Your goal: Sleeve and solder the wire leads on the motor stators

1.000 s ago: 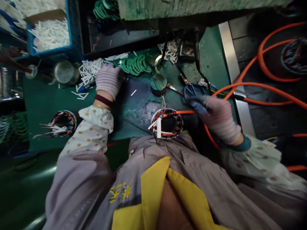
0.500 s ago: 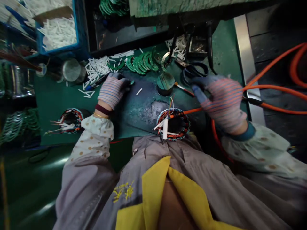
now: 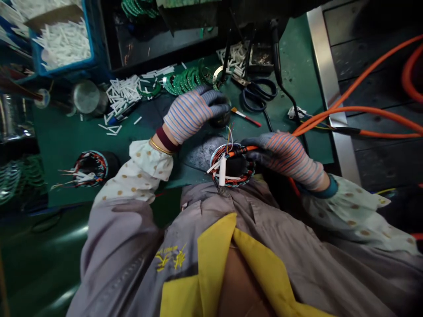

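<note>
Wound stator (image 3: 233, 166) with its orange lead (image 3: 240, 152) pinched in right-hand fingers (image 3: 254, 141)

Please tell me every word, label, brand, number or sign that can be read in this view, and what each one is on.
Yellow embroidered characters on the chest of the grey work jacket: too blurred to read, so I cannot quote them.
No other readable text shows in this view.

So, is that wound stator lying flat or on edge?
Flat: the red-and-black wound stator shows its dark hollow centre upward, beneath an orange cable held by the gloved right hand.
</note>
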`<state>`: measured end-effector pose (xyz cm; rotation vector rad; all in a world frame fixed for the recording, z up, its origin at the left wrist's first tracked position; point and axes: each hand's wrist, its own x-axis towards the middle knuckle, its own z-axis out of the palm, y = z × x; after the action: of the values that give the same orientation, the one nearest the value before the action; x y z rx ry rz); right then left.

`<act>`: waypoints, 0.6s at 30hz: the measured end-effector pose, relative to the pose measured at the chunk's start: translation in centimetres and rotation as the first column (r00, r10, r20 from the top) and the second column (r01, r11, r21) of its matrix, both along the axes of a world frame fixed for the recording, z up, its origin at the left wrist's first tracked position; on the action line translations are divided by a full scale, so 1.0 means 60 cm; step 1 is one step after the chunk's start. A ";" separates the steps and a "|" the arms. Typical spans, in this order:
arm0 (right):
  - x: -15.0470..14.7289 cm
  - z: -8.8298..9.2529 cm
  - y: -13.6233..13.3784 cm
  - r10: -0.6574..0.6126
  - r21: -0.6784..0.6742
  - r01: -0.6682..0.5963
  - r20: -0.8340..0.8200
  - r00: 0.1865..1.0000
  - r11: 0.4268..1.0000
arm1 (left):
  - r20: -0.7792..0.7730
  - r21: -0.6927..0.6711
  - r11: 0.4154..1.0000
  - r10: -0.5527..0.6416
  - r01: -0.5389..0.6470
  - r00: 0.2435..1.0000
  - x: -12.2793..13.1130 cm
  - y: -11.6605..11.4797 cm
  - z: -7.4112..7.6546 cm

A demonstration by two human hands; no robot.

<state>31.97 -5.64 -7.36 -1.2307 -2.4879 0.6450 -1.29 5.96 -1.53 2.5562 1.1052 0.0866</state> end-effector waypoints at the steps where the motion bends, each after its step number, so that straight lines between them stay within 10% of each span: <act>1: -0.002 -0.001 -0.007 -0.033 0.024 0.032 0.025 0.999 0.999 | 0.021 -0.018 1.000 -0.012 0.013 1.000 0.003 0.011 -0.005; 7: -0.023 0.009 -0.041 -0.202 0.035 0.201 0.020 0.979 0.979 | 0.106 0.237 0.970 -0.082 0.055 0.991 -0.042 -0.033 0.079; 11: -0.038 0.024 -0.048 -0.254 0.057 0.253 0.008 0.967 0.966 | 0.289 0.441 0.839 0.203 -0.318 0.936 -0.037 -0.170 0.127; 14: -0.040 0.041 -0.053 -0.287 0.138 0.289 -0.038 0.957 0.947 | 0.234 0.148 0.969 0.160 -0.198 0.959 -0.004 -0.234 0.073; 18: -0.026 0.044 -0.069 -0.152 0.162 0.152 -0.014 0.988 0.975 | 0.521 -0.040 0.944 0.300 -0.328 0.799 0.028 -0.248 -0.024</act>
<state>30.39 -9.78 -4.74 -1.3400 -2.3626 0.3954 0.40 -8.89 -2.96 2.1513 1.2861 0.8529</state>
